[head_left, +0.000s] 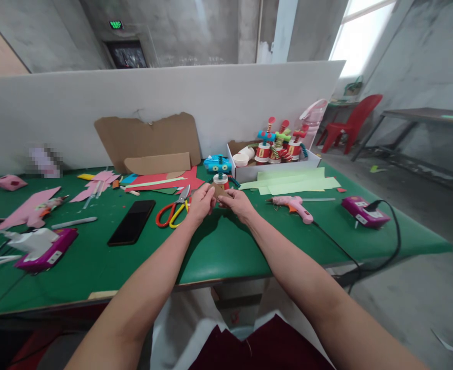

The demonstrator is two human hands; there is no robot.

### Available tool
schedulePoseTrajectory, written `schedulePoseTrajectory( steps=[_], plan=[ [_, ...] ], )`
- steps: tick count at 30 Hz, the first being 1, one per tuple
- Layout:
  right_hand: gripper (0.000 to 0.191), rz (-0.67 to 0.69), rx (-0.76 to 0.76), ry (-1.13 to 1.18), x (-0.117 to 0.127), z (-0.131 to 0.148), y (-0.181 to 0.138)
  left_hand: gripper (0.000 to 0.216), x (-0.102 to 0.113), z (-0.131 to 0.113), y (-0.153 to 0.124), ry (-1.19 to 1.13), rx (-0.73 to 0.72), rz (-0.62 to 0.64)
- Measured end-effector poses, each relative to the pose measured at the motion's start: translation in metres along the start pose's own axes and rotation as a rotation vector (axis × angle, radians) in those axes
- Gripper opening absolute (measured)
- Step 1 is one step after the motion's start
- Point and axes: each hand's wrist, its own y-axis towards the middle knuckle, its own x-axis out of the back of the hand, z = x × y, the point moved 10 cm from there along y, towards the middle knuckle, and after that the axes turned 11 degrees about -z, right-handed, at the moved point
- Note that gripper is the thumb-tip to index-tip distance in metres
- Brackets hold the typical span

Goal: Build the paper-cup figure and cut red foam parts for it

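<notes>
From the head view, we pinch a small brown cardboard piece (219, 192) between the fingertips of our left hand (201, 201) and right hand (239, 203), both grips narrow and closed on it, just in front of a cup figure (220, 178) with blue crosspieces. Holding it from two sides probably keeps so small a piece steady and in plain sight, though our fingers hide part of its outline. The scissors (179, 201) lie just beside our left hand, handles toward us, which seems handy for picking up; the glue gun (294, 204) lies to the right, likely so its cord (334, 243) can trail to the purple power strip (365, 211) clear of our wrists. Finished-looking figures stand in the white box (278, 169) at the back, perhaps to keep them upright. As for room, the green table (219, 254) is bare between our forearms down to its near edge. The phone (131, 222) limits a sweep to the left, the green paper sheets (288, 180) and box crowd the far right, and the white board (172, 92) closes off the back.
</notes>
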Motion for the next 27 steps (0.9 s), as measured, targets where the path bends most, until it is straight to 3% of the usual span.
schedulePoseTrajectory(
  steps=[5, 9, 13, 20, 27],
  plan=[
    [0.018, -0.039, 0.013, -0.010, 0.003, -0.003, 0.002, 0.025, 0.006, -0.028, -0.005, 0.409, -0.283, -0.094],
    [0.018, -0.053, 0.052, -0.023, 0.005, 0.000, 0.002, 0.016, -0.002, -0.038, -0.011, 0.670, -0.420, -0.070],
    [0.017, -0.073, 0.147, -0.076, 0.007, 0.008, 0.003, 0.019, 0.004, -0.037, -0.008, 0.513, -0.381, -0.089],
    [0.020, -0.011, 0.127, 0.021, 0.003, 0.012, 0.003, 0.028, 0.004, -0.014, -0.001, 0.087, -0.105, -0.029],
    [0.014, -0.021, 0.159, -0.067, 0.004, 0.015, 0.002, 0.027, 0.002, -0.011, -0.001, 0.127, -0.102, -0.018]
  ],
)
